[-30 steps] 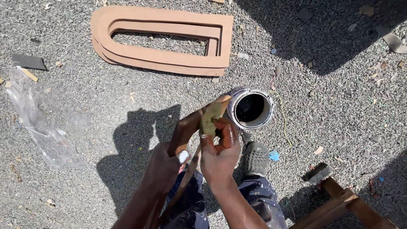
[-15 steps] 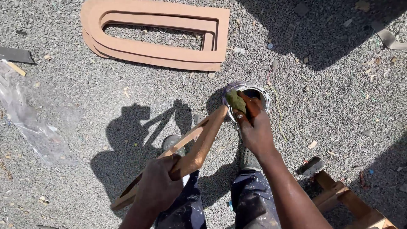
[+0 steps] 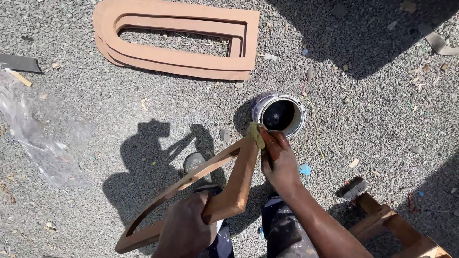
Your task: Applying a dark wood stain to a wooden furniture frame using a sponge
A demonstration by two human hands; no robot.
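Wooden frame (image 3: 217,184) clasped in left hand (image 3: 184,231) grip | right hand (image 3: 282,165) grip pinching yellow sponge (image 3: 256,134) against frame tip

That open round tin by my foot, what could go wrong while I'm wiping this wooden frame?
The open round metal tin stands on loose gravel beside the right hand, so a nudge might tip it. The left hand grips the brown wooden frame at one end only; it could swing while the yellow-green rag rubs.

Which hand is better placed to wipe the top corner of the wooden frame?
Right. The right hand presses the yellow-green cloth against the wooden frame beside the open can; the left hand grips its lower end.
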